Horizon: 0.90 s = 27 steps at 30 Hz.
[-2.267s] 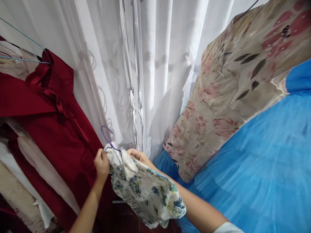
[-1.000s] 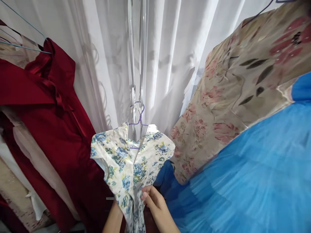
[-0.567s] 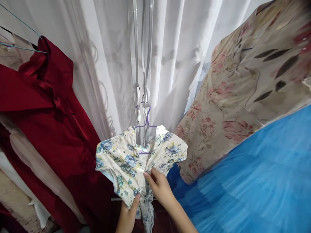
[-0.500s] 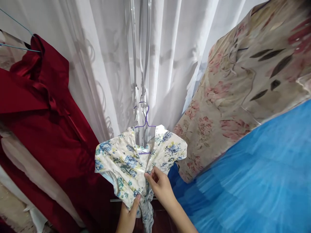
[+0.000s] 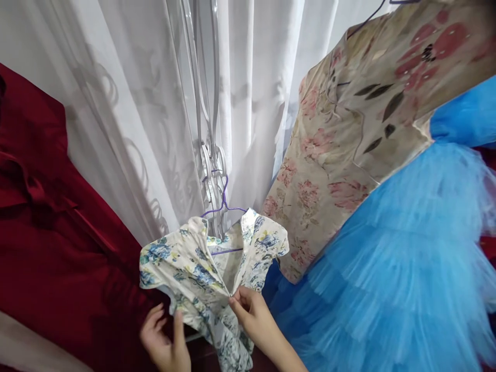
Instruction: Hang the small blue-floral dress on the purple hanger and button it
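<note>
A cream dress with blue flowers (image 5: 194, 268) hangs in front of me on a purple wire hanger (image 5: 225, 204), its V-shaped neckline parted. At the bottom of that neckline my right hand (image 5: 250, 305) pinches the front opening between thumb and fingers; whether it has a zip pull there is too small to make out. My left hand (image 5: 165, 338) is beside the dress's lower left side, fingers spread and holding nothing. Below the hands the dress gathers into a narrow bunch.
White metal rods with curls (image 5: 211, 119) carry the hanger before a white curtain (image 5: 256, 77). A dark red garment (image 5: 58, 232) hangs at left. To the right are a beige floral dress (image 5: 321, 150) and a layered blue tulle dress (image 5: 391, 258).
My left hand has let go of the dress and moved left, its fingers opening. My right hand still pinches the front, slightly lower in view. The view has turned somewhat to the right.
</note>
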Motion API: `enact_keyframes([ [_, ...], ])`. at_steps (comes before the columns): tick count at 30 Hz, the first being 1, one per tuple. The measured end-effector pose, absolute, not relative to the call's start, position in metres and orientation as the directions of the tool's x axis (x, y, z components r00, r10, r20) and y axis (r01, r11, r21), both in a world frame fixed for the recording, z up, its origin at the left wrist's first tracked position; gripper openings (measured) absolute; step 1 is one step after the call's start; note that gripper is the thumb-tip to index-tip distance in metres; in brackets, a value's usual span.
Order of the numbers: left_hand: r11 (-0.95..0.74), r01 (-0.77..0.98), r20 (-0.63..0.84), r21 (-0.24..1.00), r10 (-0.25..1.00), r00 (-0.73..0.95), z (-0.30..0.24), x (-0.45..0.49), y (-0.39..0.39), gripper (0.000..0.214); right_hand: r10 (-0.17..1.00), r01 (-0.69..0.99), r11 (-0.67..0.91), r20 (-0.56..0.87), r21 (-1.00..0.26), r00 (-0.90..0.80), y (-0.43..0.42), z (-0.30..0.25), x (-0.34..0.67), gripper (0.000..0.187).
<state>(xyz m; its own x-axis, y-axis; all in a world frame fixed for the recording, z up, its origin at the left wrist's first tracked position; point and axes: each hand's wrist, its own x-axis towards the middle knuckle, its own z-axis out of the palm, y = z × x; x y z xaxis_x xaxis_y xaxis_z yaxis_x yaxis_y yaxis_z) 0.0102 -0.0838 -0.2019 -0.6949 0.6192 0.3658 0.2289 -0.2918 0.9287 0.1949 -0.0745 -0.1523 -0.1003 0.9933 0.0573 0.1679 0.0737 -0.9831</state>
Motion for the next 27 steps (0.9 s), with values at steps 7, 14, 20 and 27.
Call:
enact_keyframes([
  [7,-0.455,0.375,0.527,0.807,0.843,-0.111,-0.202,0.056,-0.076,0.034,0.991,-0.039,-0.065,-0.06,-0.997,-0.116,-0.091,-0.151,0.19,0.044],
  [14,-0.347,0.406,0.378,0.845,0.926,0.004,-0.198,0.091,-0.086,0.017,0.996,-0.167,-0.048,-0.034,-0.985,-0.087,-0.077,-0.111,0.215,0.035],
  [20,-0.282,0.612,0.308,0.739,0.949,0.066,-0.177,0.099,-0.082,0.011,0.971,-0.206,0.213,0.231,-0.955,-0.067,-0.022,-0.025,0.216,0.027],
  [27,-0.296,0.579,0.327,0.759,0.943,0.054,-0.14,0.088,-0.081,0.004,0.956,-0.305,0.274,0.293,-0.912,-0.019,-0.019,-0.011,0.21,0.02],
])
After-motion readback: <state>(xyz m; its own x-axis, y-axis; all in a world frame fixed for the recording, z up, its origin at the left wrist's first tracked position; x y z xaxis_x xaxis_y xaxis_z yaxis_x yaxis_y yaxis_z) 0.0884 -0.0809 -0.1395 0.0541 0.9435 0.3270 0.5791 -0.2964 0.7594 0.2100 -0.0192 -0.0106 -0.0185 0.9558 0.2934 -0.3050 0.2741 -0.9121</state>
